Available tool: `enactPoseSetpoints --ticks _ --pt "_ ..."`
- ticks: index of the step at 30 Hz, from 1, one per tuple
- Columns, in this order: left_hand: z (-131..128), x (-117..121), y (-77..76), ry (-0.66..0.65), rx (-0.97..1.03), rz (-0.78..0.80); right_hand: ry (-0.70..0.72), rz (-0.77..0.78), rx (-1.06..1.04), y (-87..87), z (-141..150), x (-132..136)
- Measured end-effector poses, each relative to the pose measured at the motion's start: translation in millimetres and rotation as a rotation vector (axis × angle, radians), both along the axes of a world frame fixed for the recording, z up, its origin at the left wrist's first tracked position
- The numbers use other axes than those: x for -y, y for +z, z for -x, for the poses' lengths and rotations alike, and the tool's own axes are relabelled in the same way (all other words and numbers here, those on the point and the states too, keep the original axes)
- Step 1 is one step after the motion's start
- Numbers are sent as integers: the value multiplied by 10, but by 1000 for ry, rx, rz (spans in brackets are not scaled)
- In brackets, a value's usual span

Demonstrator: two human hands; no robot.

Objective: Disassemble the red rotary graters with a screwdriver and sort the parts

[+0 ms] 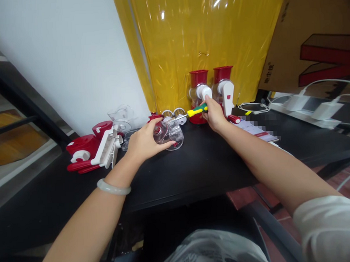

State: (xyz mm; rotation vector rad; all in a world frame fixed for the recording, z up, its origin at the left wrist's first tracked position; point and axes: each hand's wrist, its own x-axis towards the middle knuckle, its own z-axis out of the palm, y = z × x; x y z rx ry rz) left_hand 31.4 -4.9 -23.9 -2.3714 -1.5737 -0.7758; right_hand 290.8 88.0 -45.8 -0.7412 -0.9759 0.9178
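My left hand (144,142) grips a clear plastic grater housing (177,135) from its left side, thumb along the near edge and fingers over the top. In my right hand (213,114) is a screwdriver (196,110) with a yellow and green handle, held near level. Its metal shaft points left, and the tip is at the clear housing; whether it touches a screw I cannot tell. Just behind the housing sit two round grater drums (179,115) with white rims. A red part (156,117) shows partly behind my left fingers.
Two assembled red and white rotary graters (225,90) stand at the back. Red bases (86,145), white crank handles (102,148) and a clear housing (121,116) lie left. A printed sheet (255,128), cables and a power strip (306,114) are right on the black table (200,165).
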Motion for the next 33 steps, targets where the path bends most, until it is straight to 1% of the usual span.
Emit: enactPoseSetpoints --ticks 2,5,9,11,14,17,20,27,33 --pt "0 4 7 -9 1 0 6 14 0 -2 6 -10" --pt "1 12 9 -34 2 -4 21 13 -73 16 25 12" --pt "2 12 -9 -44 -2 -22 110 -5 -215 49 31 72" --pt "1 10 -18 -46 -4 -30 143 -18 -230 55 23 87" --pt "1 8 -20 -46 -2 -36 103 -28 -180 47 9 73" --pt "6 6 -15 -42 1 -34 51 -5 -93 31 8 48" --pt "13 3 -15 -41 -1 -39 60 10 -54 29 23 50" --pt "10 14 -1 -41 -4 -36 79 64 -238 86 74 73" --pt "5 12 6 -48 1 -32 93 39 -288 77 72 65"
